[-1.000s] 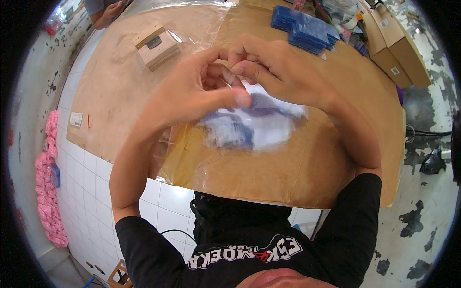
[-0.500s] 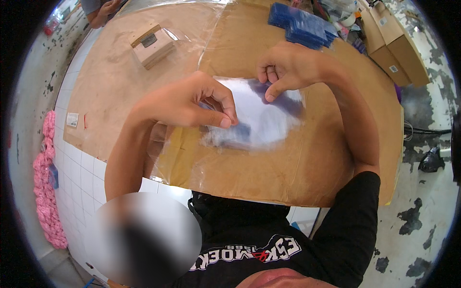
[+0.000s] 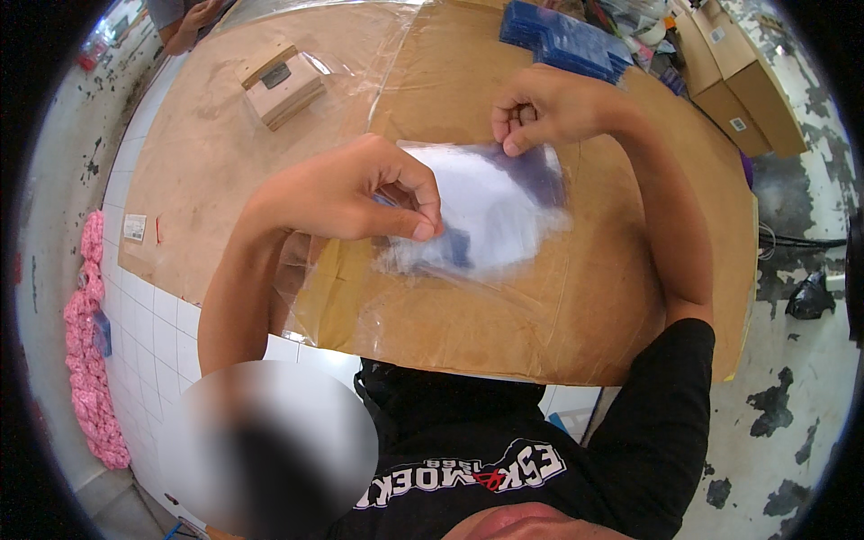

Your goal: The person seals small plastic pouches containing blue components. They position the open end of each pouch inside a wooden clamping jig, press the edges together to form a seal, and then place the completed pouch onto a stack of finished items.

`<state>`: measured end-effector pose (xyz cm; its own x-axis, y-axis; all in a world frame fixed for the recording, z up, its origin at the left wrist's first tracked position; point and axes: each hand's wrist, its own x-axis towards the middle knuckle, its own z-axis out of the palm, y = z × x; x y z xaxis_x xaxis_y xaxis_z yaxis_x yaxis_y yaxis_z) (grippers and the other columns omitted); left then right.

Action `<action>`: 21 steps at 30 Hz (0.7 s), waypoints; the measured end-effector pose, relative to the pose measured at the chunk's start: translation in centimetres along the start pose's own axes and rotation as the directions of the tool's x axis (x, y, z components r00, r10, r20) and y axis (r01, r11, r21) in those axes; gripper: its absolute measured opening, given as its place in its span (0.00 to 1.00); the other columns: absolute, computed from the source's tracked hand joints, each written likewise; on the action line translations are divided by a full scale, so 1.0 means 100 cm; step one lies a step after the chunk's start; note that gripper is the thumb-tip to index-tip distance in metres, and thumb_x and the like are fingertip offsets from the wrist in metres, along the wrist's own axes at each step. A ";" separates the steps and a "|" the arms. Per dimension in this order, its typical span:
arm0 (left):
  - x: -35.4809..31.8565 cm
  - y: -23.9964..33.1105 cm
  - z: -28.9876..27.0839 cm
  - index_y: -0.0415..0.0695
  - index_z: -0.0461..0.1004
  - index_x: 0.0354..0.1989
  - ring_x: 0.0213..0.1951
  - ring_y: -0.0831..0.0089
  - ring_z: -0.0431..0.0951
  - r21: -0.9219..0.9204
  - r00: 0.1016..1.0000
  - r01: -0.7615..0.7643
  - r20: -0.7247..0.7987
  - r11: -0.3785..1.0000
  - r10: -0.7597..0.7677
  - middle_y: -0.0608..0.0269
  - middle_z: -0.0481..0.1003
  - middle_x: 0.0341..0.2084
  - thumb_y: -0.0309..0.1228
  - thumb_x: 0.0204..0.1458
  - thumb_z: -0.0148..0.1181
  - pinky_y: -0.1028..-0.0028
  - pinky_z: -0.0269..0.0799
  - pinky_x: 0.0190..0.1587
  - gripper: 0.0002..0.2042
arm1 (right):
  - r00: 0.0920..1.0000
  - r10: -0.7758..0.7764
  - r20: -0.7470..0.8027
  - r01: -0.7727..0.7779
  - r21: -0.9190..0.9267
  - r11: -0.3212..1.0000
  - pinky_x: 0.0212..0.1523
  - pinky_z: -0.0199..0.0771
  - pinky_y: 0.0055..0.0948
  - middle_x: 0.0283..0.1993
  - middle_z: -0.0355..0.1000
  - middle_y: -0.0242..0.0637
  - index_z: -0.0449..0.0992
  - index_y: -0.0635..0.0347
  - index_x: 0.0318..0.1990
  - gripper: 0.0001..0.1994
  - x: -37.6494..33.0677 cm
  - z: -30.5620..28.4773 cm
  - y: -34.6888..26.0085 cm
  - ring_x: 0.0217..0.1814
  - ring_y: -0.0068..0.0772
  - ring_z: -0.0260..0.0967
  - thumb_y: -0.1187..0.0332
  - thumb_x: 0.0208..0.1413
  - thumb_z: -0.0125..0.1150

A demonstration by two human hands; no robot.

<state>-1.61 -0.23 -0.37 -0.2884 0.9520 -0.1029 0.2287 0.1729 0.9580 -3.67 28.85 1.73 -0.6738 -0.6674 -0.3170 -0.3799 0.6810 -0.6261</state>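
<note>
A clear, glossy plastic sheet (image 3: 490,202), bright with white glare, lies under and between my hands on the cardboard-covered table. At its left side my left hand (image 3: 360,193) is closed in a pinch, thumb tip against forefinger, over the plastic. My right hand (image 3: 549,112) is at the sheet's far edge, thumb and fingers drawn together on the film. A small bluish patch shows in the plastic just right of my left fingertips. Glare hides exactly how much film each hand grips.
A wooden block (image 3: 283,90) with a dark inset stands at the far left of the table (image 3: 450,333). Beyond my right hand lie stacked blue plastic pieces (image 3: 562,45). Cardboard boxes (image 3: 742,81) stand at the far right. Another person's hand (image 3: 200,16) shows at the top left.
My right hand has moved up and away toward the sheet's far edge, its thumb closer to the fingers. My left hand has hardly moved.
</note>
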 end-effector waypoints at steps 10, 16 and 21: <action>0.000 0.000 0.005 0.35 0.80 0.35 0.33 0.80 0.80 -0.007 0.999 0.013 -0.043 1.000 -0.014 0.64 0.82 0.29 0.27 0.55 0.67 0.77 0.76 0.40 0.07 | 0.992 -0.073 -0.106 0.031 -0.353 0.935 0.36 0.71 0.39 0.33 0.75 0.38 0.75 0.59 0.37 0.26 -0.016 0.010 -0.014 0.38 0.42 0.74 0.56 0.32 0.81; 0.000 0.002 0.007 0.34 0.80 0.34 0.31 0.80 0.79 0.006 0.998 0.005 -0.067 1.000 -0.004 0.63 0.82 0.28 0.26 0.55 0.67 0.77 0.75 0.38 0.06 | 0.991 -0.094 -0.098 0.046 -0.411 0.911 0.38 0.71 0.37 0.36 0.74 0.35 0.71 0.57 0.40 0.26 -0.019 0.014 -0.024 0.41 0.41 0.73 0.61 0.33 0.81; 0.000 0.009 0.004 0.34 0.79 0.35 0.41 0.74 0.80 0.030 0.993 0.113 -0.020 0.993 -0.112 0.58 0.82 0.36 0.22 0.55 0.66 0.73 0.75 0.46 0.04 | 0.997 -0.056 -0.044 0.038 -0.337 0.941 0.37 0.70 0.37 0.33 0.73 0.34 0.71 0.57 0.40 0.27 -0.014 0.014 -0.020 0.38 0.40 0.71 0.60 0.33 0.81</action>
<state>-1.04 0.04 0.43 -0.3307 0.9213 -0.2044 0.2222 0.2865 0.9320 -1.09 27.99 2.47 -0.6786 -0.6907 -0.2499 -0.5965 0.7168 -0.3612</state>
